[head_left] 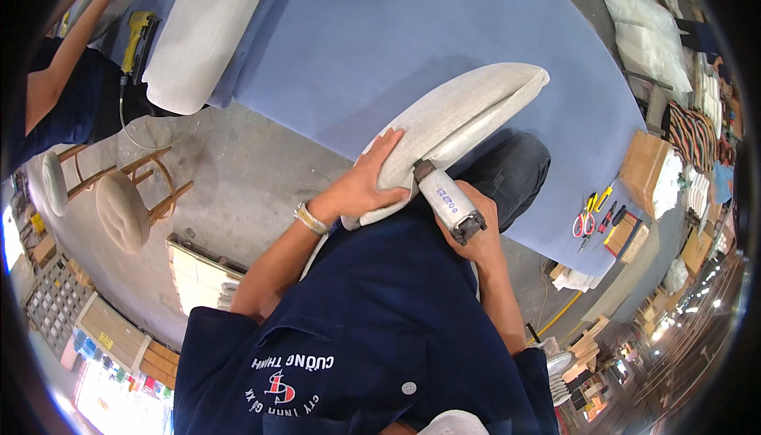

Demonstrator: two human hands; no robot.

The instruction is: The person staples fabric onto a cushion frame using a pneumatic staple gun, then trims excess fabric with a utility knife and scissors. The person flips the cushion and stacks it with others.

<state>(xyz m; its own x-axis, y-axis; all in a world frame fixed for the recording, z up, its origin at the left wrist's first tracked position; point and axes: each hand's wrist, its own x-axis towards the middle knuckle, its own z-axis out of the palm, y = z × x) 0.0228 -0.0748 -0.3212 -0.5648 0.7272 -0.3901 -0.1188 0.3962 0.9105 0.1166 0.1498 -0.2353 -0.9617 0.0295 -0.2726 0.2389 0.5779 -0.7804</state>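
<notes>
The cushion (pixel 460 114), a padded fabric-covered panel at centre, looks light and soft over a stiff core; its folded edge is the surest place to grip. The left hand (pixel 371 180) lies open, pressing it. The right hand (pixel 474 229) is closed round a stapler (pixel 449 204). At 12 o'clock lies the blue table (pixel 380 47), scissors (pixel 585 219) at 3, stools (pixel 119 197) at 9.

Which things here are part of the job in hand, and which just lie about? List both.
In hand:
left hand pressing the curved beige fabric-covered pad
right hand gripping the grey staple gun

Lying about:
red-handled scissors
yellow staple gun
round cushioned wooden stool
</notes>
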